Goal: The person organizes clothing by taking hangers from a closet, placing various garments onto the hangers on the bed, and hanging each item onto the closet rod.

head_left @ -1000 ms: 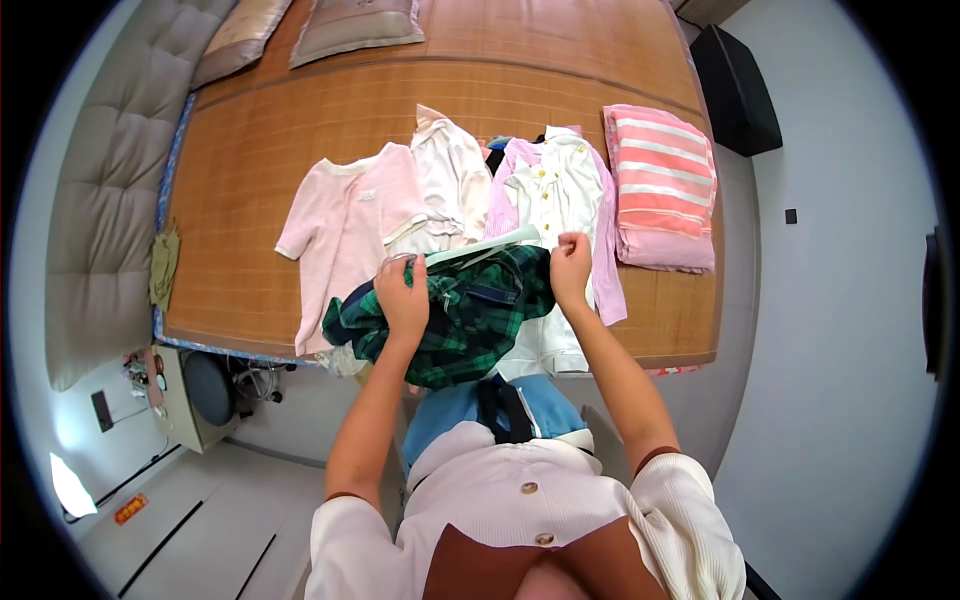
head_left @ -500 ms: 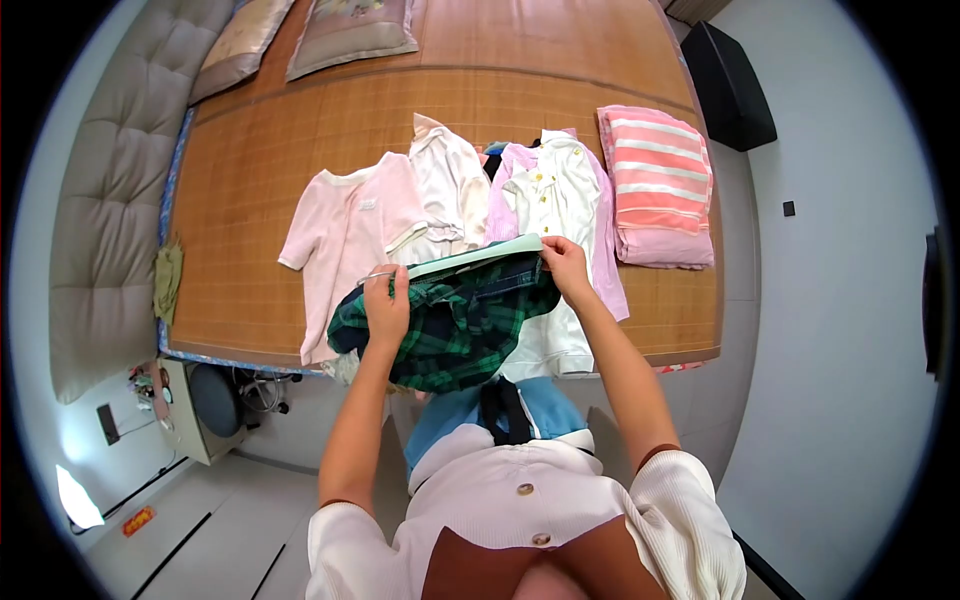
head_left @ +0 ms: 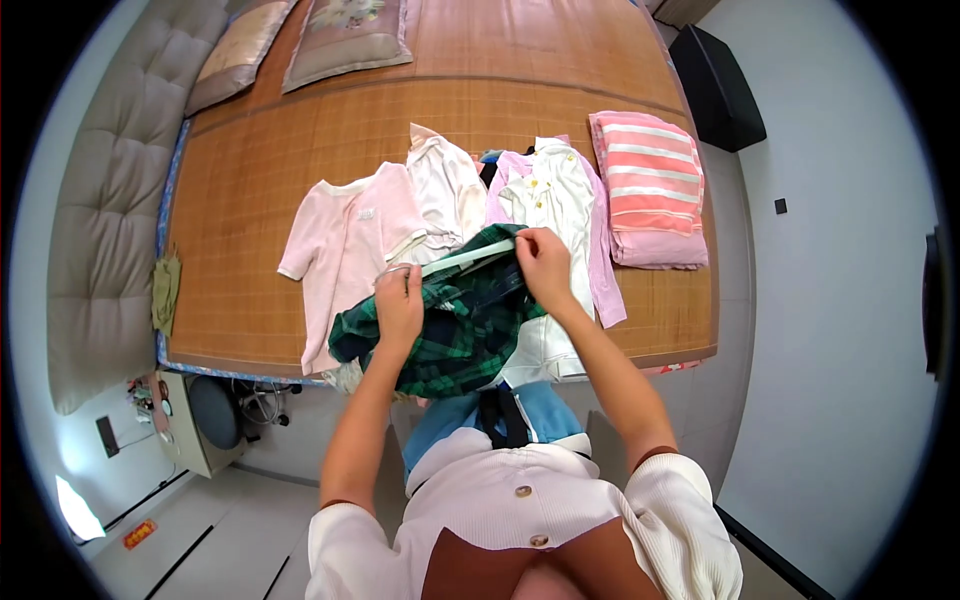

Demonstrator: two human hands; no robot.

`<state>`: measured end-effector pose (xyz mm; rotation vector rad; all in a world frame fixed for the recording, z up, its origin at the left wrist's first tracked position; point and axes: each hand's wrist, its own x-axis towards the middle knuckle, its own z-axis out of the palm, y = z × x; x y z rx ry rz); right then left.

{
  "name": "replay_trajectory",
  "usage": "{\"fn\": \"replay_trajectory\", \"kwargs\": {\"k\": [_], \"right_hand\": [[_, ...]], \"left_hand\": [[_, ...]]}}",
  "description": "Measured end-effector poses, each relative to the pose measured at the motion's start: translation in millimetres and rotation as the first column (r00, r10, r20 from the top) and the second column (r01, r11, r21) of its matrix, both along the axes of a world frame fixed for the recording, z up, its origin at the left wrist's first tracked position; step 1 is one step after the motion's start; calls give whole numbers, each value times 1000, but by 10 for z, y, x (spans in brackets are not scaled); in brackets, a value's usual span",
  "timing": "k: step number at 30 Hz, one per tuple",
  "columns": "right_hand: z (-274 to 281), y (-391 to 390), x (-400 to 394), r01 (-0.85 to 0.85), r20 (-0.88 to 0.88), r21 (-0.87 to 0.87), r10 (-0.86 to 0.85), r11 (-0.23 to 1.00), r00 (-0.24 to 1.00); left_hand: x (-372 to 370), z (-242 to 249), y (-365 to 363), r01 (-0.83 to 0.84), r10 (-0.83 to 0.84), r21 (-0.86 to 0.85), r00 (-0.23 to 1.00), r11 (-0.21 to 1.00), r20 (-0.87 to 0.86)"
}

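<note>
A green and navy plaid shirt (head_left: 460,335) hangs bunched between my two hands over the bed's near edge. Across its top runs a pale mint hanger (head_left: 468,258), partly covered by the cloth. My left hand (head_left: 399,305) is closed around the hanger's left part, where a thin metal piece shows at the fingers. With fingers pinched, my right hand (head_left: 545,265) grips the shirt's edge at the hanger's other end. Beneath lie a pink short-sleeved top (head_left: 345,220), a cream garment (head_left: 440,180), and a white buttoned garment (head_left: 560,200) over a lilac one (head_left: 606,285).
A folded coral-striped stack (head_left: 652,180) lies on the bed mat (head_left: 240,260) at the right. Pillows (head_left: 345,40) rest at the far left beside the padded headboard (head_left: 110,200). A black box-shaped object (head_left: 718,88) stands beyond the right edge; a stool (head_left: 214,410) is lower left.
My right hand has moved left and slightly up, drawing plaid cloth over the hanger's right end. Less of the hanger shows, and it tilts more. My left hand has shifted slightly right.
</note>
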<state>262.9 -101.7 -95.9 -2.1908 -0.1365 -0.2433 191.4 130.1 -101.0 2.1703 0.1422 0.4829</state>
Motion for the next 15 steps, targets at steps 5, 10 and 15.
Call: {"fn": "replay_trajectory", "kwargs": {"k": [5, 10, 15], "right_hand": [[350, 657, -392, -263, 175, 73, 247, 962, 953], [661, 647, -312, -339, 301, -245, 404, 908, 864], [713, 782, -290, -564, 161, -183, 590, 805, 791]], "left_hand": [[95, 148, -197, 38, -40, 116, 999, 992, 8], [33, 288, -24, 76, -77, 84, 997, 994, 11], [-162, 606, 131, 36, -39, 63, 998, 997, 44]]}}
